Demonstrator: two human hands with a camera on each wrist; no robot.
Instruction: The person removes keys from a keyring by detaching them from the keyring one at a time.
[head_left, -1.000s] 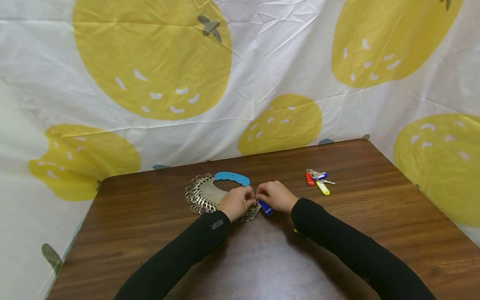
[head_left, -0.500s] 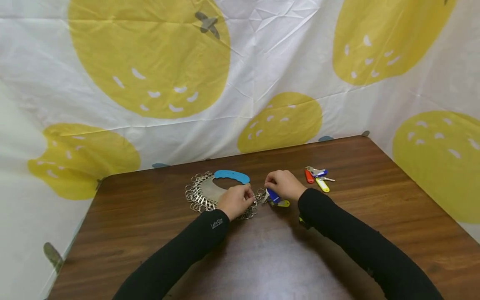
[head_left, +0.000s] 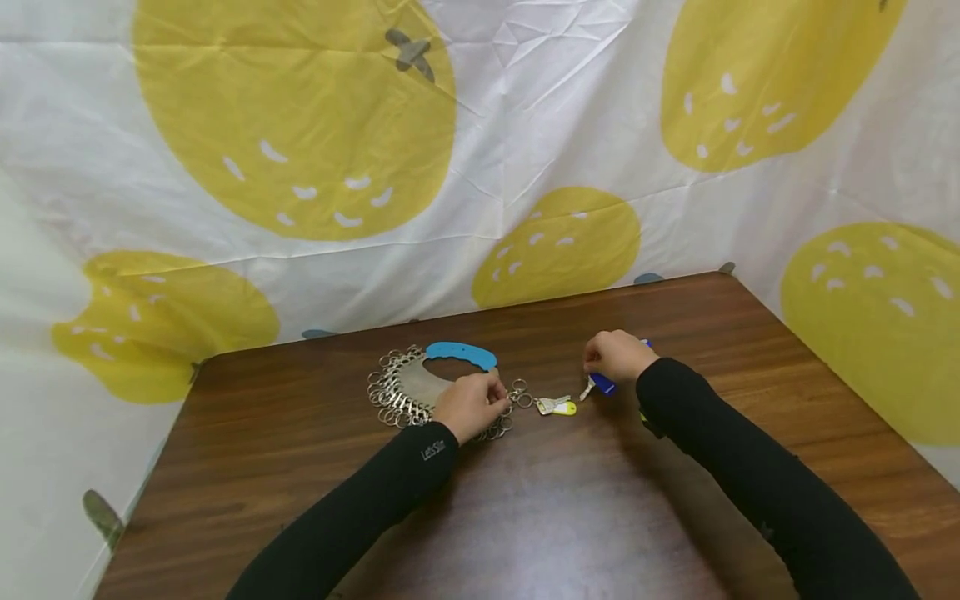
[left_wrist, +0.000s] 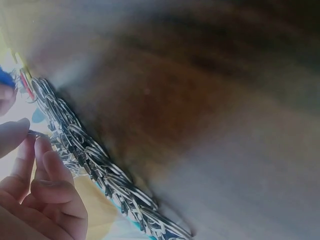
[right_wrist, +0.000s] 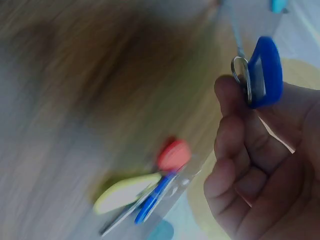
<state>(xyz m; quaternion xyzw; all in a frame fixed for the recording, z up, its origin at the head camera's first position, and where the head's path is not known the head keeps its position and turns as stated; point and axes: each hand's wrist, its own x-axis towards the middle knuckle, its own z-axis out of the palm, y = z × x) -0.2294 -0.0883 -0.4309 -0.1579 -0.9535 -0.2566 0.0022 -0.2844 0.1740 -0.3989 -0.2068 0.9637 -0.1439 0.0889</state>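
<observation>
My left hand (head_left: pixel 472 404) pinches a thin metal ring (left_wrist: pixel 36 133) at the right end of a crescent-shaped metal plate (head_left: pixel 422 382). A blue grip (head_left: pixel 461 353) tops this plate, and linked metal rings (left_wrist: pixel 75 137) fringe its curved edge. Farther right, my right hand (head_left: pixel 617 354) holds a blue key tag (right_wrist: pixel 267 72) by its small split ring (right_wrist: pixel 240 70), between thumb and forefinger. A silver key (head_left: pixel 587 389) hangs from the same tag. Between the hands, a yellow key tag (head_left: pixel 564 407) with silver keys lies on the table beside loose-hanging rings (head_left: pixel 520 394).
In the right wrist view, a red tag (right_wrist: pixel 174 155), a yellow tag (right_wrist: pixel 127 192) and another blue tag (right_wrist: pixel 154 197) lie together with keys. My right hand hides most of that group in the head view. A fruit-print cloth (head_left: pixel 337 283) stands behind the wooden table (head_left: pixel 300 467).
My right hand has moved right, away from the plate, carrying the blue key tag toward the other tags. The yellow tag and keys have come into view. My left hand has stayed at the plate.
</observation>
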